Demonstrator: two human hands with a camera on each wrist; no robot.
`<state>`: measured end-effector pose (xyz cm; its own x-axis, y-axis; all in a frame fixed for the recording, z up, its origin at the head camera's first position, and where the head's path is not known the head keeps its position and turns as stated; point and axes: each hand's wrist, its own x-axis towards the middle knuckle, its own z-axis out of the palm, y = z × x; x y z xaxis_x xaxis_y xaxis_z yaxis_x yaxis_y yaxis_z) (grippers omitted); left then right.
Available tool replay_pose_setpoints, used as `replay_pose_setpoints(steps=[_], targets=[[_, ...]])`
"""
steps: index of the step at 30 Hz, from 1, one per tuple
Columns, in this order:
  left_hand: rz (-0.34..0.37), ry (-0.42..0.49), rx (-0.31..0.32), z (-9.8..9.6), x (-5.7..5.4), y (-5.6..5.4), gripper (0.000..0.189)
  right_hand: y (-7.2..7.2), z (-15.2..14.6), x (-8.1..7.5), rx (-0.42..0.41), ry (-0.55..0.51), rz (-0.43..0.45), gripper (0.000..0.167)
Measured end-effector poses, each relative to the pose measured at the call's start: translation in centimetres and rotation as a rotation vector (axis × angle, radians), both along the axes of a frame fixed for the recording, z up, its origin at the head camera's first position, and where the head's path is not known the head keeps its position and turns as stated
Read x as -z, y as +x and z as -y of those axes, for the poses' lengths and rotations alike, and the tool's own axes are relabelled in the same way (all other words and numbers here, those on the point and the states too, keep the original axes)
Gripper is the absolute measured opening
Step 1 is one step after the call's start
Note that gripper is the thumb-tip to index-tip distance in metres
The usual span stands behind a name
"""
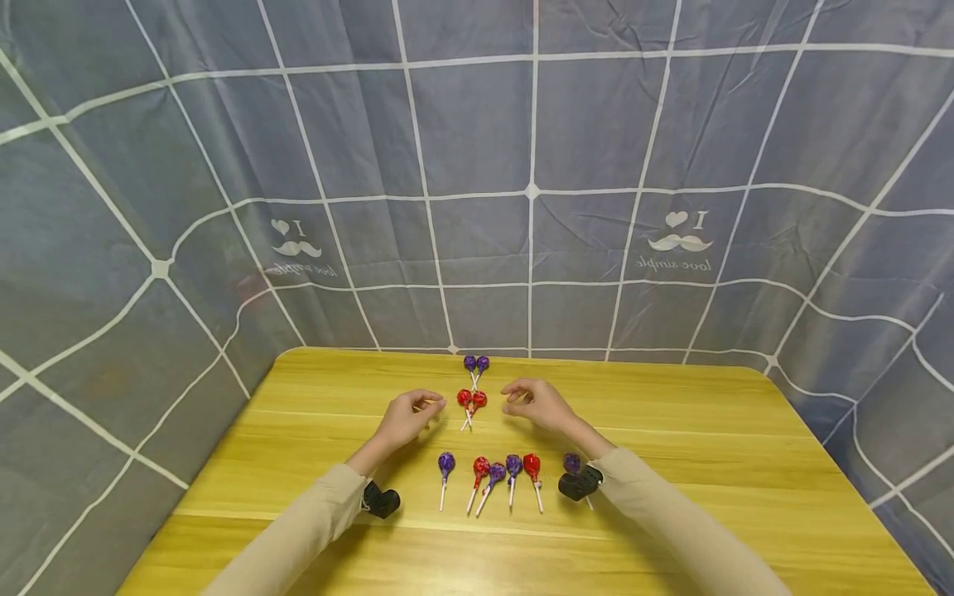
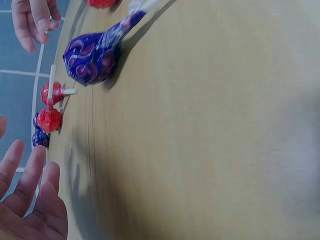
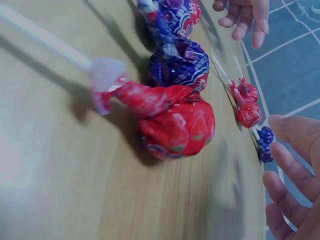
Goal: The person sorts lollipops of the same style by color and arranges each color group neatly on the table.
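Two red lollipops [image 1: 479,400] lie with their sticks crossed, between my hands. Just behind them, two purple lollipops [image 1: 483,362] also cross sticks near the table's far edge. My left hand [image 1: 408,416] hovers to the left of the red pair, fingers loosely bent and holding nothing. On the other side, my right hand [image 1: 540,404] is held over the table with relaxed fingers, also bare. In the right wrist view, a red lollipop [image 3: 177,122] lies close below the wrist. The left wrist view has a purple lollipop [image 2: 92,59] nearby.
Nearer me, a loose row holds a purple lollipop [image 1: 445,463] at left, several red and purple ones in the middle, and another purple lollipop [image 1: 571,462] partly hidden by the right wrist camera [image 1: 580,483]. A grey checked curtain [image 1: 477,240] surrounds the wooden table [image 1: 671,430].
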<state>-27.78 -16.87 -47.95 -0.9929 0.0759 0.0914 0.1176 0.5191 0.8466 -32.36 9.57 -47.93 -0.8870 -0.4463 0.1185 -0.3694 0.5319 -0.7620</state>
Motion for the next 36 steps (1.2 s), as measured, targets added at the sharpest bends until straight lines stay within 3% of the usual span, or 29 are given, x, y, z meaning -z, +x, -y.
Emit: replay_pose_setpoints(steps=[5, 11, 16, 22, 26, 36], targets=[[0.021, -0.018, 0.040, 0.2, 0.0, 1.2, 0.023, 1.2, -1.0, -0.2, 0.010, -0.014, 0.011, 0.028], [0.040, -0.078, 0.131, 0.8, 0.1, 2.9, 0.027, 2.9, -2.3, -0.1, -0.035, -0.004, 0.026, 0.030], [0.045, -0.080, 0.173, 1.4, -0.2, 3.7, 0.029, 3.8, -2.9, 0.3, -0.076, 0.000, -0.002, 0.033], [0.067, -0.115, 0.244, 1.8, -0.4, 4.4, 0.033, 4.9, -3.6, 0.4, -0.090, -0.003, 0.032, 0.035], [0.062, -0.092, 0.280, 1.7, -0.4, 5.0, 0.034, 5.6, -3.8, 0.7, -0.096, -0.014, 0.040, 0.036], [0.093, -0.049, 0.281, 1.2, 0.2, 6.0, 0.039, 6.5, -3.3, 1.5, -0.169, -0.025, 0.098, 0.040]])
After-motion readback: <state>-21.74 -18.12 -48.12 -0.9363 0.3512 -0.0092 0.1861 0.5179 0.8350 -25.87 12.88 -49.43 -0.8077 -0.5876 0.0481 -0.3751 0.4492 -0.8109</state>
